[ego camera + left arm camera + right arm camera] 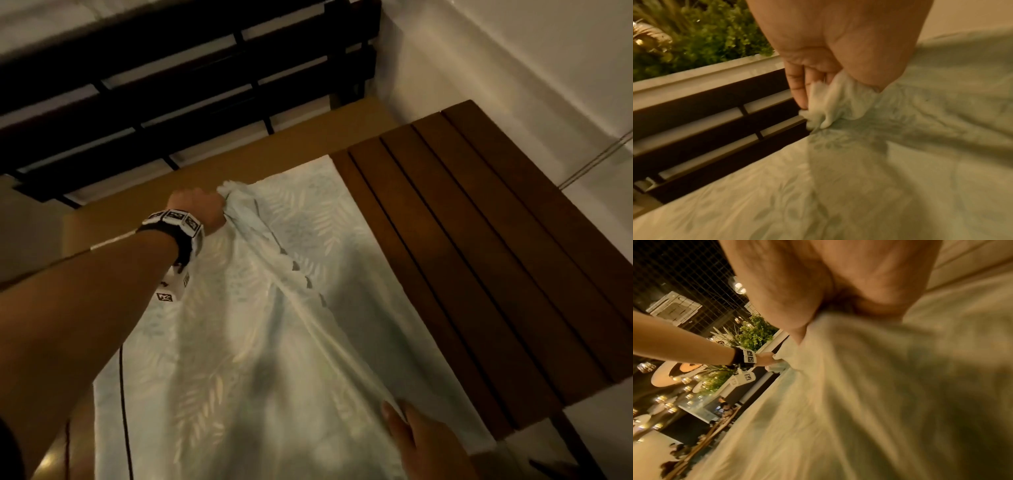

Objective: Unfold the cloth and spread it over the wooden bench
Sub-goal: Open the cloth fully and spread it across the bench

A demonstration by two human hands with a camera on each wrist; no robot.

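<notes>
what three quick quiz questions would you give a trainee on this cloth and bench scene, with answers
1. True or false: the cloth already covers the whole wooden bench.
2. Which hand bunches cloth near the bench's far edge: A left hand, B right hand?
3. What pattern is printed on the cloth?

Key: 1 false, slats at the right are bare. 2 A. 3 pale leaves.
</notes>
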